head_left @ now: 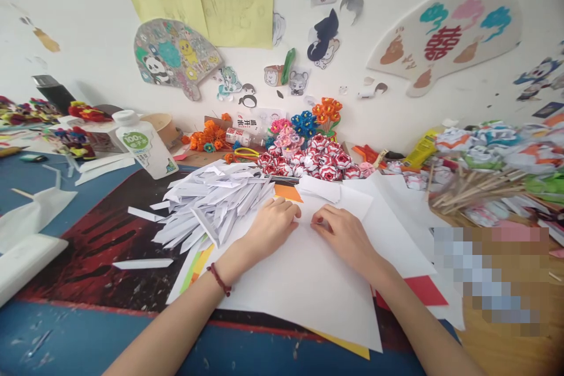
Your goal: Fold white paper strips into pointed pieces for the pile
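Observation:
My left hand (274, 222) and my right hand (342, 231) face each other a short gap apart over the white paper sheets (308, 288). Fingers on both hands are curled, thumb against fingertips. Whatever they pinch, if anything, blends into the white paper and I cannot make it out. Left of my left hand lies a big heap of folded white paper strips (207, 200). Just beyond my hands are a small stack of white paper pieces (321, 189) and an orange piece of paper (288, 192). Red paper (427, 291) shows beneath my right forearm.
Red-and-white paper flowers (328, 161) stand along the wall behind the sheets. A white bottle (145, 144) is at back left, above a single loose strip (143, 264). Thin wooden sticks (480, 188) lie at right. A white block (30, 264) sits at far left.

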A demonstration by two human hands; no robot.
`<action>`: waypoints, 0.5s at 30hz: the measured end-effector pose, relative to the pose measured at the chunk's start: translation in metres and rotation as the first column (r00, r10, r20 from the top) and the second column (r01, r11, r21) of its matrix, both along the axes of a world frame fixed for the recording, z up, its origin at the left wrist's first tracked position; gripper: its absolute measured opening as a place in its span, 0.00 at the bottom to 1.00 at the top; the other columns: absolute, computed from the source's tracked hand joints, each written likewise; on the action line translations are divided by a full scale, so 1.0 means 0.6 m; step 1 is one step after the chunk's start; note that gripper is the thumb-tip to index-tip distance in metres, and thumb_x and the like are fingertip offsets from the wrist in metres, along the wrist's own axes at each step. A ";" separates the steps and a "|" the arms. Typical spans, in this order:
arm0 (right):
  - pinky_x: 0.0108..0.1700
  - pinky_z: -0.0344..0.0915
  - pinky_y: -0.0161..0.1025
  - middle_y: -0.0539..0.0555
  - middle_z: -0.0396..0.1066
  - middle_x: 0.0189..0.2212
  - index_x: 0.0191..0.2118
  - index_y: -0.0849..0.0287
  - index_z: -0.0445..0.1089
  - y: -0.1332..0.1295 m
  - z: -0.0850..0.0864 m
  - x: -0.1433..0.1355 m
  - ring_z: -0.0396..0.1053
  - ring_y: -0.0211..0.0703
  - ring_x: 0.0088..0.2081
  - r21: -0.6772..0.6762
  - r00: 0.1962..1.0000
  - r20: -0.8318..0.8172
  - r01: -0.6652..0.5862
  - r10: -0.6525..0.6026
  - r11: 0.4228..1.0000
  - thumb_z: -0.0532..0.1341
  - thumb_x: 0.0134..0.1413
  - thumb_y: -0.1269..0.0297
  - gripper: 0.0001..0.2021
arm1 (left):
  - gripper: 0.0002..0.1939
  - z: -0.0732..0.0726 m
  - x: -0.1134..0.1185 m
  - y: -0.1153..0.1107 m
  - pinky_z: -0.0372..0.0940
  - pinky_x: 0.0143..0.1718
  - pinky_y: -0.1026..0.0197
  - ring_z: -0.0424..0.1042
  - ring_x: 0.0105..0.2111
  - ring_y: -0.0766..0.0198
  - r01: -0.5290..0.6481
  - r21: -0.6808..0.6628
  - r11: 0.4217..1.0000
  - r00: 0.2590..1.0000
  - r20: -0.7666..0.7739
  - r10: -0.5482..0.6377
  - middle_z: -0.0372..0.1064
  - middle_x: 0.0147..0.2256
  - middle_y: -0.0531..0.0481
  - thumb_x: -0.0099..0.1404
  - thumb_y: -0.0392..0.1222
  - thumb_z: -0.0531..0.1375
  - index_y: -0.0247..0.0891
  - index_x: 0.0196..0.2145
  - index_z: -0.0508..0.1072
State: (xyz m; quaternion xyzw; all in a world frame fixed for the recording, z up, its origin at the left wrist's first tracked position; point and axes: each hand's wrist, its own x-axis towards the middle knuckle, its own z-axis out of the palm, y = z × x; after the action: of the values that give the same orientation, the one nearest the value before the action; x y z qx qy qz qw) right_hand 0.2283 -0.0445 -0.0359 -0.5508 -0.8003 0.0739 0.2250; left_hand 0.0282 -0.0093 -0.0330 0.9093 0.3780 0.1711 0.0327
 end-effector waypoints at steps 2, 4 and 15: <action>0.37 0.58 0.38 0.48 0.72 0.32 0.33 0.57 0.69 0.000 0.001 0.002 0.67 0.39 0.33 0.050 0.996 0.056 -0.065 0.062 0.997 0.57 0.59 0.70 0.05 | 0.04 0.002 -0.003 -0.001 0.56 0.38 0.58 0.65 0.39 0.60 0.047 0.036 0.998 0.998 -0.048 -0.045 0.69 0.36 0.50 0.66 0.35 0.56 0.38 0.37 0.70; 0.37 0.57 0.38 0.50 0.72 0.31 0.34 0.58 0.70 0.002 -0.001 0.007 0.67 0.40 0.33 0.115 0.984 0.130 -0.137 0.122 0.984 0.55 0.60 0.72 0.07 | 0.05 0.006 -0.007 -0.004 0.55 0.37 0.57 0.64 0.37 0.60 0.087 0.090 0.992 0.989 -0.130 -0.075 0.69 0.34 0.49 0.67 0.35 0.54 0.38 0.36 0.70; 0.33 0.53 0.38 0.53 0.67 0.24 0.30 0.61 0.72 0.000 -0.004 0.023 0.63 0.41 0.30 0.234 0.917 0.327 -0.311 0.226 0.921 0.52 0.58 0.78 0.13 | 0.05 0.028 -0.013 -0.022 0.53 0.33 0.55 0.63 0.36 0.57 0.259 0.237 0.936 0.930 -0.322 -0.176 0.66 0.30 0.47 0.65 0.33 0.56 0.36 0.30 0.67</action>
State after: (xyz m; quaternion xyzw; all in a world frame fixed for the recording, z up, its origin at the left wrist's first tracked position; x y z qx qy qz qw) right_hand 0.2422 -0.0447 -0.0382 -0.4015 -0.8956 -0.0928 0.1672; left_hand 0.0202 -0.0227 -0.0163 0.9567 0.2469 0.0795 -0.1318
